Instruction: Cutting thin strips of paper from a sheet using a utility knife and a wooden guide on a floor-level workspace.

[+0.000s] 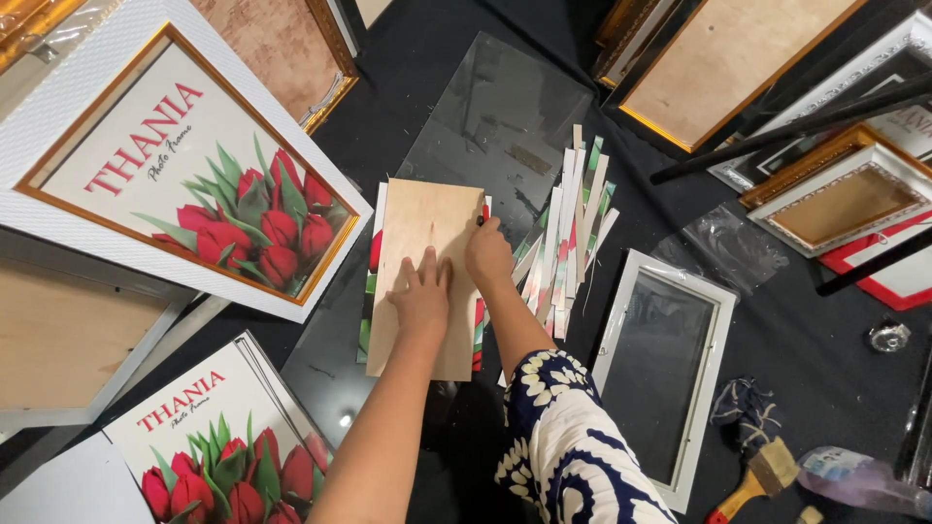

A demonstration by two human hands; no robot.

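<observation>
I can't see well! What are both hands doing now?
Left hand: open, flat on the wooden board.
Right hand: fingers curled at the board's right edge; grip unclear.

One camera sits on my head, looking steeply down at the black floor cloth (815,340); it is close, my forearms entering from six o'clock; the wooden backing board (427,252) lies centre, a white-framed tulip print (184,165) at ten o'clock.
</observation>
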